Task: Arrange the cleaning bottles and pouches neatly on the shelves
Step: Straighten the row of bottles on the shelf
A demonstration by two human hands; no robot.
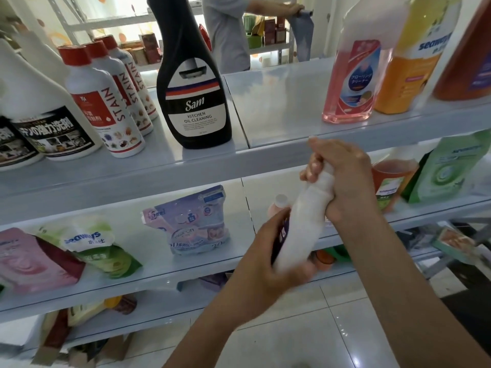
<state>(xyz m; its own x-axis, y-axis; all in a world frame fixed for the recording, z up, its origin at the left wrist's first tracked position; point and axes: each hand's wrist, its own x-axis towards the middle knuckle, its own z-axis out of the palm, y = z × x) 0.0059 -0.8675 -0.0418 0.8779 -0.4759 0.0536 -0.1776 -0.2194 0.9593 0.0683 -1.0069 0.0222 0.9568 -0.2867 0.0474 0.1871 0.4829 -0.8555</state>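
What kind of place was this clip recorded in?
Likely a small shop or mock store: white tiered shelves hold rows of STAIN bottles, a Sam kitchen oil cleaning bottle and refill pouches.

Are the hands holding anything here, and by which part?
Yes, one white bottle, tilted, in both hands: the right hand grips its top end, the left hand holds its lower body near the base.

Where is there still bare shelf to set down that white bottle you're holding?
The widest bare stretch is on the upper shelf, between the black Sam bottle and the pink floor-cleaner bottle. Its left end is packed with STAIN bottles, its right end with the yellow Seaways bottle.
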